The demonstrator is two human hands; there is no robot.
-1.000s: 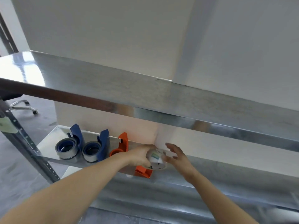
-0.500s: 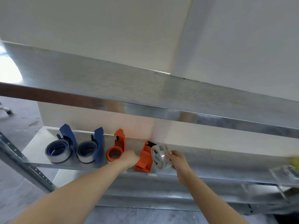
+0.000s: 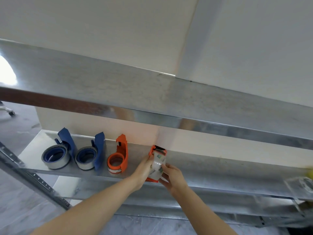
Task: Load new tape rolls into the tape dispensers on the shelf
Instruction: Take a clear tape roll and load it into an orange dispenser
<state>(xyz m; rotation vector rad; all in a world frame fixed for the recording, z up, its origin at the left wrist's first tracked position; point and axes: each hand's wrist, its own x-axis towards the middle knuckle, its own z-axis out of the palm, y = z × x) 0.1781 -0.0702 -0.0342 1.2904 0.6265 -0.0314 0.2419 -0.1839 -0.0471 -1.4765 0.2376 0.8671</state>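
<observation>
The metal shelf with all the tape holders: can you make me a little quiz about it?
1. How many plastic tape dispensers are on the grey metal shelf?
2. True or false: the clear tape roll with the printed wrapper lies alone on the shelf, untouched.
3. What colour is the dispenser that the hands hold? A) blue B) orange C) green

Key
1. Four: the left blue dispenser, the second blue dispenser, the free orange dispenser and the orange dispenser being loaded.
2. False. The left hand and the right hand both hold it against the dispenser.
3. B.
</observation>
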